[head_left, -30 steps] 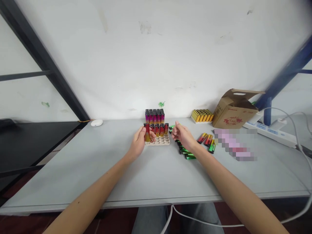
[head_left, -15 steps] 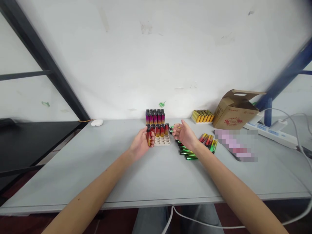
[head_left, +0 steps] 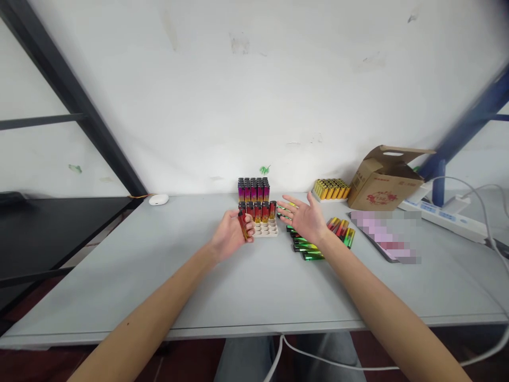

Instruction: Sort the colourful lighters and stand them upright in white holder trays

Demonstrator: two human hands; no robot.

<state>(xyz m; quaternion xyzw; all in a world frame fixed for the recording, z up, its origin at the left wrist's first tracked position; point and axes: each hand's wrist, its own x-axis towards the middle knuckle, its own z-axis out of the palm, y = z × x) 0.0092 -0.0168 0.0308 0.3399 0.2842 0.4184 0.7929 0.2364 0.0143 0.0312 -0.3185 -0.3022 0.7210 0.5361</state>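
My left hand (head_left: 230,236) is closed around a red and yellow lighter (head_left: 243,226) with a black top, held tilted in front of a white holed tray (head_left: 267,231). Red lighters (head_left: 265,212) stand upright in the tray's back part, while holes show at its front. To the right, my right hand (head_left: 305,216) is open, palm up with fingers spread, and nothing lies in it. Beneath and beside it, green lighters (head_left: 314,255) lie on the table, partly hidden by the hand. Several red and yellow lighters (head_left: 342,228) lie just right of the wrist.
Purple lighters (head_left: 253,190) stand packed behind the tray against the wall. Yellow lighters (head_left: 332,189) fill another tray at the back right, beside an open cardboard box (head_left: 384,185). A blurred pink flat object (head_left: 377,239), a power strip (head_left: 449,217) and a white case (head_left: 158,199) rest on the table.
My right hand's fingers have spread from a curled pose, and the palm has turned upward. The lighter in my left hand has tilted, its top leaning left.
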